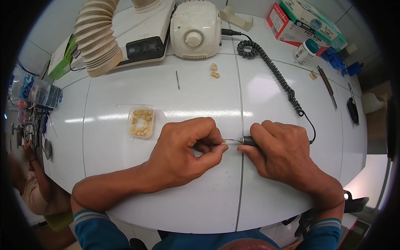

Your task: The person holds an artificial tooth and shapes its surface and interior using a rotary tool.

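Observation:
My left hand [185,146] pinches a small pale tooth-like piece [225,142] between thumb and forefinger; most of it is hidden by the fingertips. From the right, my right hand [283,150] grips a black rotary handpiece [248,141]. The handpiece's thin metal bit points left and reaches the piece, though I cannot tell whether they touch. Beyond my left hand sits a small clear plastic box [153,128] holding several yellowish tooth-like pieces [143,130]. Farther back on the white table lie a few similar loose pieces [214,75] and a thin metal bit [178,80].
A cream control unit [196,31] stands at the back, its coiled black cord [275,66] running to the right. A ribbed hose [98,37] hangs over the back left. Right: mask boxes [306,25], a white bottle [305,52], a slim brown tool [327,86]. Another person sits far left.

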